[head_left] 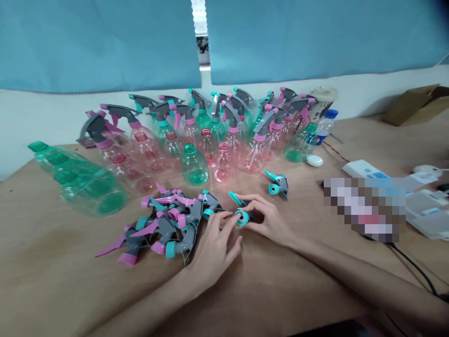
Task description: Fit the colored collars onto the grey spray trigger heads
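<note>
My right hand (268, 219) grips a grey spray trigger head (242, 217) with a teal collar and lever, its collar opening turned towards me. At that collar is the index fingertip of my left hand (219, 241), while the left thumb stands apart below. The fingers partly hide the head's body. Beside my left hand lies a pile of spray trigger heads (168, 222), grey with pink or teal parts. Another teal and grey trigger head (280, 186) rests on the table behind my right hand.
Behind stand many clear pink and green bottles, some with trigger heads, others open, like the green bottle (195, 166). Green bottles (80, 180) lie at left. To the right are a white round object (315, 160), a power strip (366, 171), cables and a cardboard box (417, 105).
</note>
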Demonstrator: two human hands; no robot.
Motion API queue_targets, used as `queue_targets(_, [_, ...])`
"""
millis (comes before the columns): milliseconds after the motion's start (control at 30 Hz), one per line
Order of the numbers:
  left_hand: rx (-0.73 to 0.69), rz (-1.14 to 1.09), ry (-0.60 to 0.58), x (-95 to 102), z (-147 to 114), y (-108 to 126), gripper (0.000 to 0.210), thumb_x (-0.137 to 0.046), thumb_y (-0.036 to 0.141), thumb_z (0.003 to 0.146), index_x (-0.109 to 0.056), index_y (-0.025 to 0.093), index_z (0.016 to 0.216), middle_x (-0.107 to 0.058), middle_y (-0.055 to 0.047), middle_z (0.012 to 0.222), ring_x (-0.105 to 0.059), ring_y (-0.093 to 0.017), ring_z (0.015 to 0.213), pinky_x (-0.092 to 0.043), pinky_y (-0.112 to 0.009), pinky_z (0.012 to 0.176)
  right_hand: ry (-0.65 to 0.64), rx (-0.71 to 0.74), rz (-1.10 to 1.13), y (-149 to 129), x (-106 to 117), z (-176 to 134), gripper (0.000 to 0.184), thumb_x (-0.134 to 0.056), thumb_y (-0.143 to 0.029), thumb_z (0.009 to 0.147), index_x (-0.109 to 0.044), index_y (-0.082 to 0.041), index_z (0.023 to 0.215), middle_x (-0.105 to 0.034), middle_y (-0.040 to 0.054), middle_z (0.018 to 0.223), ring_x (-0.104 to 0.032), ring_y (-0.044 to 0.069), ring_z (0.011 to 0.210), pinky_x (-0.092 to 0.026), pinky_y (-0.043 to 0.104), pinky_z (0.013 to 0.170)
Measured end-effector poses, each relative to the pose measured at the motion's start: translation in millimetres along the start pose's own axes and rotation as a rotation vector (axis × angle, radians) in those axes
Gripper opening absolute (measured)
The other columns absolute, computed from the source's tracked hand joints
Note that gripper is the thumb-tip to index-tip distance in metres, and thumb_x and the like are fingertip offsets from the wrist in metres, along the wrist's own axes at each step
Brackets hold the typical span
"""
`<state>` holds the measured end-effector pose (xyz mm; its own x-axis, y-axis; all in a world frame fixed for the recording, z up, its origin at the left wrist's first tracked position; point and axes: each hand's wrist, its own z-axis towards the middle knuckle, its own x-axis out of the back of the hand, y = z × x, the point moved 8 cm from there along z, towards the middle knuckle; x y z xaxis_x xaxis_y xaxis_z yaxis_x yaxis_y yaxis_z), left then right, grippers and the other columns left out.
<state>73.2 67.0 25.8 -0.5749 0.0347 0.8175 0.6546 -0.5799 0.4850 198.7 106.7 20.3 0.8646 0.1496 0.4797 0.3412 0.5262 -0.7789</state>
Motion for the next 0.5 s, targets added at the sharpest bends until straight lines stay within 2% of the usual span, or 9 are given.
queue_targets(167, [0.031, 0.038, 0.065, 3.3, 0.1, -0.8, 0.039, -0.053, 0.017, 0.086, -0.048, 0.021, 0.124, -0.049, -0.010, 0.108, -0.051, -0.023, 0.095, -0.050, -0.040, 0.081, 0.012, -0.006, -0.004, -2.0, -1.7, -1.1, 0.014, -0.067, -0.018, 0.077, -0.060, -0.021, 0.088, -0.056, 0.0100, 0.126, -0.058, 0.023, 0.109, -0.049, 0.037, 0.086])
queue_targets(367, [0.191, -0.314, 0.011, -0.2, 2.5, -15.2, 0.023, -0.046, 0.022, 0.092, -0.054, 0.025, 0.114, -0.050, -0.004, 0.104, -0.056, -0.015, 0.084, -0.050, -0.033, 0.080, 0.004, 0.021, -0.010, -5.3, -2.8, -1.2, 0.011, -0.065, -0.019, 0.079, -0.059, -0.021, 0.088, -0.057, 0.0100, 0.124, -0.059, 0.023, 0.108, -0.050, 0.037, 0.085])
queue_targets(500, [0.235, -0.407, 0.004, -1.1, 2.5, -17.1, 0.020, -0.046, 0.025, 0.093, -0.053, 0.026, 0.112, -0.052, -0.003, 0.105, -0.057, -0.015, 0.084, -0.050, -0.032, 0.079, 0.017, 0.024, -0.001, -6.3, -0.8, -1.2, 0.012, -0.065, -0.021, 0.080, -0.060, -0.021, 0.090, -0.056, 0.0104, 0.125, -0.058, 0.024, 0.110, -0.049, 0.038, 0.087])
